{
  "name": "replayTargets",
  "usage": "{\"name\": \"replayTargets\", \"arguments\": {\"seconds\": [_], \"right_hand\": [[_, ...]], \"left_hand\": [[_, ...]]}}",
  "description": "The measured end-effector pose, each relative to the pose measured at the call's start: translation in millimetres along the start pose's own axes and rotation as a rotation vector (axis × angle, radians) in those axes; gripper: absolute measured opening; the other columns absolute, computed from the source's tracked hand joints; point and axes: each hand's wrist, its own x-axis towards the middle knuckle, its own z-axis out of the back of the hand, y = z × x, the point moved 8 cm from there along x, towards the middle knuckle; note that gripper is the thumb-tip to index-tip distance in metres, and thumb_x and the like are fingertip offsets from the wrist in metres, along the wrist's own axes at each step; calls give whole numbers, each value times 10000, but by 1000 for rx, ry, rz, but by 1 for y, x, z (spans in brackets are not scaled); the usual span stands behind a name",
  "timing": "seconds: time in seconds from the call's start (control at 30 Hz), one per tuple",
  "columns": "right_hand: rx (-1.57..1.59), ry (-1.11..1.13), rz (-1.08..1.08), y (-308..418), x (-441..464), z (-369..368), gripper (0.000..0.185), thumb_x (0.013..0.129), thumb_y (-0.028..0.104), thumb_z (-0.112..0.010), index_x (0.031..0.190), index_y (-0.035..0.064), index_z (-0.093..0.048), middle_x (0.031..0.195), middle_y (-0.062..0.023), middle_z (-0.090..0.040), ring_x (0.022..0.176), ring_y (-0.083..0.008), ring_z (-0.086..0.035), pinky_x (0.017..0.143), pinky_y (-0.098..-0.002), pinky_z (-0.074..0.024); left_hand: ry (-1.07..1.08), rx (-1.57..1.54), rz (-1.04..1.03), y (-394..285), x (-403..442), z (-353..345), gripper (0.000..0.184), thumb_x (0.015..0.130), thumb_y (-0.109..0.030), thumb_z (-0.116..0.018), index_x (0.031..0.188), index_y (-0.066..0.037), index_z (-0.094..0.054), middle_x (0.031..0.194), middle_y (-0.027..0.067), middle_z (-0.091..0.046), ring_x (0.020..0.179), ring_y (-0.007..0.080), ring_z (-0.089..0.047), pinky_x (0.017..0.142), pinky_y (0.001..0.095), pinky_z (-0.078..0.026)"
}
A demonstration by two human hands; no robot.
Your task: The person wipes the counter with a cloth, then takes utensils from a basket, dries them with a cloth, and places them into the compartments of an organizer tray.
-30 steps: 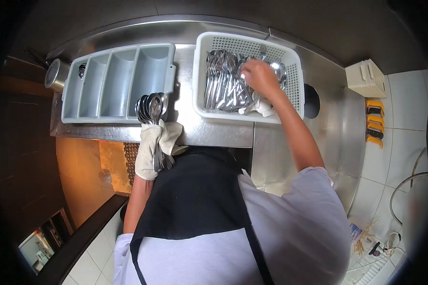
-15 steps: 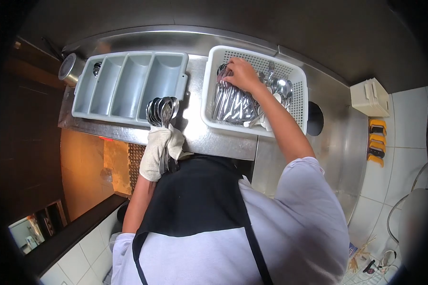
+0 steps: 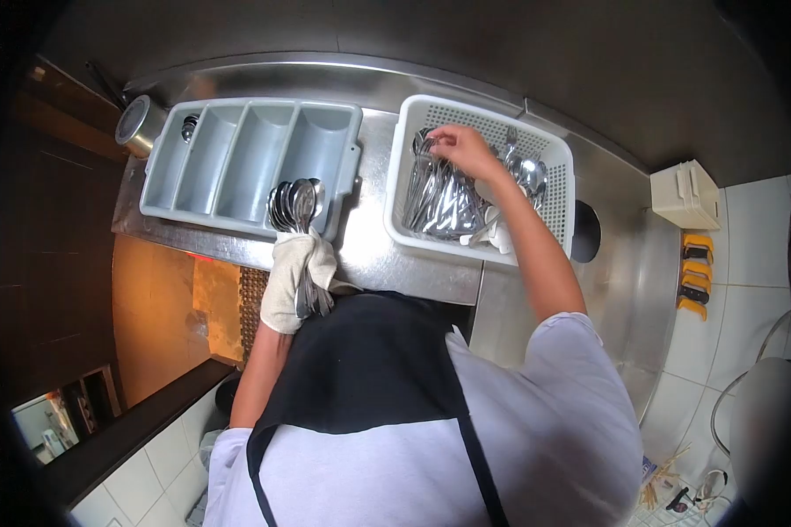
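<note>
My left hand (image 3: 292, 285) is wrapped in a beige cloth (image 3: 288, 263) and closed round a bunch of spoons (image 3: 301, 204), bowls pointing up, in front of the grey divided tray (image 3: 350, 167). The cloth hides its fingers. Over the upper left of the white perforated basket (image 3: 395, 189), my right hand (image 3: 439, 145) has its fingertips bent together at the ends of some cutlery (image 3: 444, 198) heaped there. Several spoons (image 3: 526, 171) and white-handled pieces (image 3: 498, 233) lie on the basket's right side. A few small spoons (image 3: 189, 128) sit in the tray's leftmost compartment.
A metal canister (image 3: 141, 123) stands left of the tray on the steel counter (image 3: 373, 237). Right of the basket is a round black object (image 3: 586, 233). Beige holders (image 3: 687, 195) and yellow-and-black items (image 3: 697, 277) are at the right wall.
My right hand has moved from the basket's middle to its upper left, onto the cutlery ends. My left hand keeps hold of the spoons. The view has shifted slightly.
</note>
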Motion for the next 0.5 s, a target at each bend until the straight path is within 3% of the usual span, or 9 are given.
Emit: {"name": "replayTargets", "arguments": {"seconds": [0.07, 0.17, 0.27, 0.3, 0.33, 0.37, 0.4, 0.43, 0.5], "right_hand": [[-86, -32, -4, 5, 4, -1, 255, 841, 145, -777, 1074, 41, -755, 798, -30, -700, 786, -121, -665, 742, -279, -511], [-305, -158, -71, 20, -4, 12, 237, 832, 191, -797, 1010, 37, -769, 805, -73, -728, 767, -157, -688, 726, -304, -523], [-330, -289, 4, 27, -9, 35, 238, 833, 222, -800, 985, 41, -776, 851, -115, -753, 748, -189, -699, 710, -326, -530], [-324, -327, 4, 37, -13, 43, 239, 836, 221, -798, 993, 42, -776, 861, -117, -755, 751, -192, -701, 709, -326, -530], [-291, -469, 23, 51, -22, 56, 206, 808, 217, -791, 959, 78, -784, 842, -157, -743, 784, -314, -718, 749, -403, -548], [-340, -573, 117, 70, -32, 69, 199, 818, 205, -787, 965, 71, -782, 846, -150, -748, 777, -293, -719, 745, -387, -548], [-388, -676, 213, 88, -43, 85, 192, 828, 193, -783, 971, 64, -781, 850, -143, -753, 769, -272, -719, 741, -372, -548], [-435, -776, 311, 107, -55, 96, 186, 839, 181, -778, 977, 57, -779, 854, -136, -758, 762, -252, -719, 738, -357, -548], [-130, -802, 231, 128, -70, 115, 160, 863, 157, -768, 974, 42, -779, 858, -92, -757, 762, -183, -700, 736, -316, -542]], "left_hand": [[-24, 102, -51, -4, 3, 0, 108, 994, -67, -577, 927, -105, -501, 735, -12, -469, 629, 94, -470, 544, 256, -426], [94, 1, 25, 1, 6, -4, 105, 1002, -77, -572, 931, -100, -498, 747, -12, -467, 630, 89, -463, 551, 249, -432], [6, 126, -14, 4, 10, 5, 50, 1020, -104, -561, 992, -85, -524, 820, 6, -526, 680, 102, -521, 556, 247, -433], [-2, 151, -2, 4, 12, 4, 74, 983, -125, -597, 963, -81, -540, 804, 20, -547, 684, 127, -541, 565, 268, -441], [-10, 177, 10, 3, 13, 0, 103, 945, -146, -633, 934, -77, -557, 788, 34, -567, 688, 151, -561, 574, 288, -448], [-17, 202, 22, 2, 14, -4, 134, 908, -167, -669, 904, -73, -574, 772, 49, -588, 693, 176, -582, 583, 309, -456], [11, 422, -76, -4, 18, -9, 165, 861, -183, -696, 853, -67, -580, 747, 69, -595, 682, 205, -588, 591, 331, -461], [116, 676, -167, -4, 23, -11, 173, 897, -200, -685, 912, -78, -563, 798, 63, -592, 706, 200, -591, 605, 322, -476], [260, 1170, -441, -2, 28, -14, 196, 970, -232, -661, 1030, -100, -528, 900, 52, -586, 755, 189, -597, 632, 303, -506]]}}
